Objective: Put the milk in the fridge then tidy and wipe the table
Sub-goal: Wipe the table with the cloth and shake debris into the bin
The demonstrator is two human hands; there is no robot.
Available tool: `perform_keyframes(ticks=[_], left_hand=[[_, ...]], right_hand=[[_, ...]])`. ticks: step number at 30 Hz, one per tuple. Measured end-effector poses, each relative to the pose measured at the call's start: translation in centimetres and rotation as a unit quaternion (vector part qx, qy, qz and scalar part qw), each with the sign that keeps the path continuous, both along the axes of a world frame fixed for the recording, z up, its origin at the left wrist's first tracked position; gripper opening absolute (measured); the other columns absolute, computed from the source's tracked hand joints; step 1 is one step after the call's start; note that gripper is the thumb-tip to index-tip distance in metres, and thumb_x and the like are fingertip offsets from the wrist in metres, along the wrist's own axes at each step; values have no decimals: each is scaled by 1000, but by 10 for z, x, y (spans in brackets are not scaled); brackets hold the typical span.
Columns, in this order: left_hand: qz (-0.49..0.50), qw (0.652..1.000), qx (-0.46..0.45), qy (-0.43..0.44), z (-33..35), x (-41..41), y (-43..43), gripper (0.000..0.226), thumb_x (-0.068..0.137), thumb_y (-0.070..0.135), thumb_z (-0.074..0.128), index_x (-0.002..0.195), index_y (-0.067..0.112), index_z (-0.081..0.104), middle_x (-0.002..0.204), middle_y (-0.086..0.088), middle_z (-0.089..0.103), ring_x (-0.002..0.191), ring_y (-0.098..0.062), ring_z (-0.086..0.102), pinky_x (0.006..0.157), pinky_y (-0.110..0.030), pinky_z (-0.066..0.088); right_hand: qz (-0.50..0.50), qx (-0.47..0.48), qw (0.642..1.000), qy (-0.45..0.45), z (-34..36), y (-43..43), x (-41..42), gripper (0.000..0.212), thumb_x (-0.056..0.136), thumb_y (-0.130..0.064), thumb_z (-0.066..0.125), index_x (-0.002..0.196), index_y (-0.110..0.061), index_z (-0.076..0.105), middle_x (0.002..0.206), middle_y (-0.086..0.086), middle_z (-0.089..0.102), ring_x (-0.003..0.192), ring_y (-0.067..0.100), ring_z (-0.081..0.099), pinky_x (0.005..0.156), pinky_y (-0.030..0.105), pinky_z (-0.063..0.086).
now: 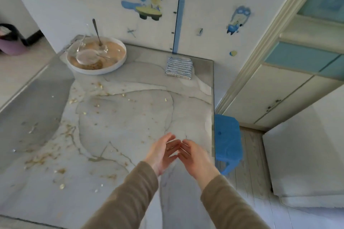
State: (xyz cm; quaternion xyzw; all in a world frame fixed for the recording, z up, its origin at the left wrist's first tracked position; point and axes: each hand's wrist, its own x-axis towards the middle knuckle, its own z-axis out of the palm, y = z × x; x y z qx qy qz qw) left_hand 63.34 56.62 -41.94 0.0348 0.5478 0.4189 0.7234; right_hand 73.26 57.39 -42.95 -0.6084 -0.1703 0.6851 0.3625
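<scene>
A grey marbled table [130, 117] is strewn with yellowish crumbs [42, 158], thickest on its left half. At the far left stands a round white tray [119, 62] holding a glass bowl [87, 59] with cereal remains, a clear glass and a metal spoon [96, 31]. A folded blue-and-white striped cloth [179, 68] lies at the far right against the wall. My left hand [162, 154] and my right hand [193, 156] hover side by side over the table's near right part, fingers straight, fingertips almost touching, holding nothing. No milk is in view.
A blue plastic stool [228, 139] stands right of the table's edge. Behind it is a cream cabinet with blue glass panels [290, 80]. A white surface [305, 163] fills the lower right. The wall behind carries cartoon stickers. A purple bin [10, 42] sits far left.
</scene>
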Motion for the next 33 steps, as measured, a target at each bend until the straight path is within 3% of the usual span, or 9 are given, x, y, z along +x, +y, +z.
perform_keyframes(ticks=[2,6,10,16,18,21,24,28,33], left_hand=[[-1,1000,-4,2,5,-11,7,18,94,27,44,90,13,56,88,-5,63,79,-15,58,66,-27,39],[-26,999,20,-12,16,-65,52,19,94,24,45,90,9,57,88,-8,64,78,-17,59,66,-25,42],[-73,996,53,-3,23,-92,90,15,93,22,47,90,12,58,89,-4,66,83,-15,59,73,-26,41],[-168,958,144,180,15,-101,135,14,92,20,49,87,16,61,87,0,65,83,-12,62,69,-24,40],[-213,915,205,273,12,-103,151,18,94,17,47,82,16,60,84,-2,62,79,-15,61,64,-20,42],[-309,786,303,441,-5,-106,186,21,95,16,44,85,11,62,89,-5,61,94,-23,61,81,-26,43],[-377,661,349,547,-28,-109,232,32,96,17,41,124,8,55,129,-10,56,123,-21,50,99,-21,32],[-471,527,325,628,-63,-108,288,52,97,22,36,146,18,20,156,-5,14,141,-21,22,115,-37,21],[-499,444,318,673,-98,-96,333,55,96,16,35,146,19,12,157,-1,-3,145,-19,6,113,-50,16]], right_hand=[[64,13,993,-97,-1,7,-9,27,91,-1,46,117,3,51,117,19,54,107,30,55,76,30,47],[65,84,990,-94,10,42,-62,25,85,4,50,109,2,55,101,11,62,99,28,64,84,27,51],[52,96,987,-120,12,78,-85,21,86,1,51,105,-5,56,100,9,65,78,-1,62,78,15,50],[150,131,959,-203,8,118,-95,14,89,-11,50,85,-10,63,83,4,63,84,15,60,72,27,41],[164,143,948,-231,4,132,-94,13,89,-14,51,88,-15,64,92,2,65,92,15,60,79,31,38],[148,169,941,-254,-11,168,-87,14,88,-11,52,84,-16,64,93,3,66,94,16,59,73,21,41],[153,203,921,-295,-29,213,-78,16,88,-8,54,92,-6,68,91,7,66,91,16,59,67,17,41],[267,313,801,-435,-62,269,-56,28,91,-7,48,117,-5,59,122,10,60,116,20,54,96,20,36],[338,371,691,-521,-88,335,-42,34,94,-7,40,124,-11,55,132,8,51,122,22,48,99,25,32]])
